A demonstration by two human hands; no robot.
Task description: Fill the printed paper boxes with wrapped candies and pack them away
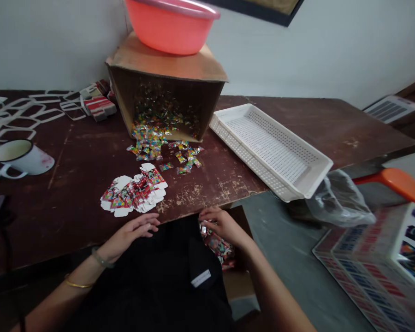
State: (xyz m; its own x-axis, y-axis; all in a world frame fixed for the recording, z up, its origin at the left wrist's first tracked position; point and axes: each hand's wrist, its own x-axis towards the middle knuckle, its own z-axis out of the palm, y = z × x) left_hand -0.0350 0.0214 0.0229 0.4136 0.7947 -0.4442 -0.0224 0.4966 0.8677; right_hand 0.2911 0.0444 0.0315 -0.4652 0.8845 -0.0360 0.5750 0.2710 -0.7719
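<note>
Standing here, I see nearest to me the person's right hand (224, 226), its fingers curled over the red packets (219, 246) in the lower box (238, 283), below the worktop (79, 184) edge; whether they pinch one, I cannot tell. A careless release there could, I think, drop a packet to the floor (280, 258). The left hand (129, 235) is near the edge, its fingers loosely spread and holding nothing that I can see; a sleeve or wrist could sweep the printed cards (134, 191), which lie just beyond it in a loose, slippery-looking heap. The white tray (266, 143) puts one corner past the edge, so a bump might tip it. Farther, wrapped sweets (150, 138) spill from the carton (169, 64) lying on its side; if it is knocked, more may slide out, and the pink basin (173, 27) on top could fall.
</note>
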